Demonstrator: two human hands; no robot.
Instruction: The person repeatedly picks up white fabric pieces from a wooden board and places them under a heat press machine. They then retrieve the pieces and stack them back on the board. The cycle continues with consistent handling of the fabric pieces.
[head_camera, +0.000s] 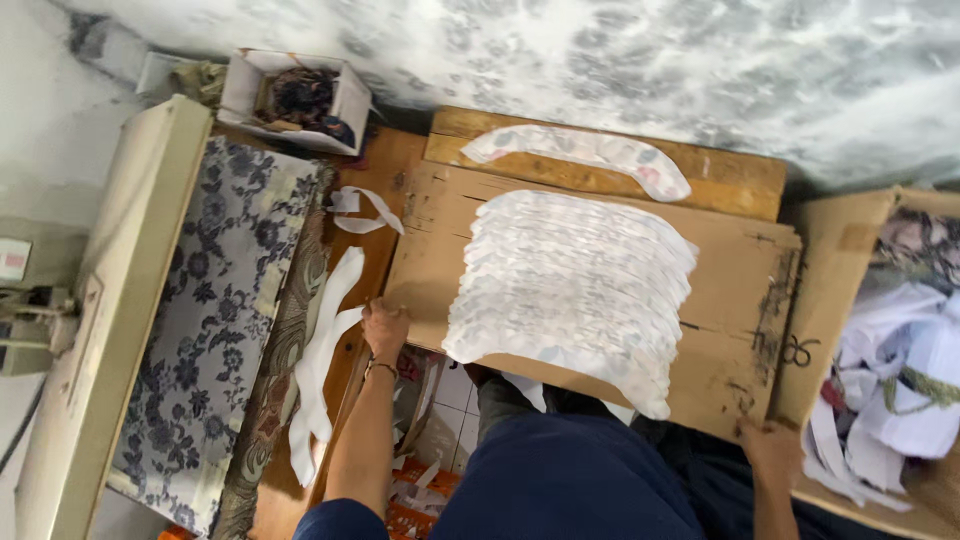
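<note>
A flat brown cardboard sheet (735, 290) lies in front of me, resting over my lap. On it sits an overlapping stack of curved white fabric pieces (570, 285). A single curved piece with a faint floral print (590, 152) lies on the wooden board (720, 175) behind. My left hand (385, 330) grips the cardboard's near left edge. My right hand (772, 450) holds its near right corner. Both hands are closed on the cardboard.
A sewing machine table (110, 330) with dark floral cloth (205, 310) stands at left, white fabric strips (325, 350) beside it. A small box of scraps (300, 95) sits at the back left. A cardboard box of white cloth (900, 380) is at right.
</note>
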